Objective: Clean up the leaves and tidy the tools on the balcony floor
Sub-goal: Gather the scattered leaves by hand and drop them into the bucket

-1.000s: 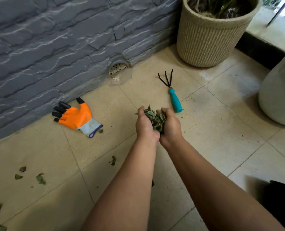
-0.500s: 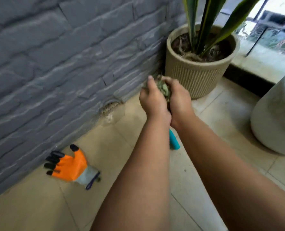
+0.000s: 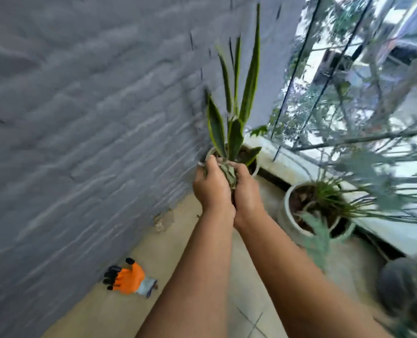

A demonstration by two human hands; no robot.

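Both hands — left hand (image 3: 211, 185) and right hand (image 3: 246, 191) — are cupped together around the leaves (image 3: 228, 173), raised in front of the potted plant (image 3: 236, 123) by the wall (image 3: 92, 118). A second pot (image 3: 288, 215) stands to its right along the floor edge. The glove (image 3: 128, 278) lies on the floor (image 3: 246, 276) at the wall's foot, left of the forearms.

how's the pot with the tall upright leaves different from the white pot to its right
The tall-leaf pot stands against the grey wall, partly hidden behind both hands, the left hand and the right hand, which cup a bundle of leaves; the white pot is unobstructed, nearer the window. The first holds broad, stiff, upright blades; the second holds thin, arching ones. Both stand on the floor and show dark soil.
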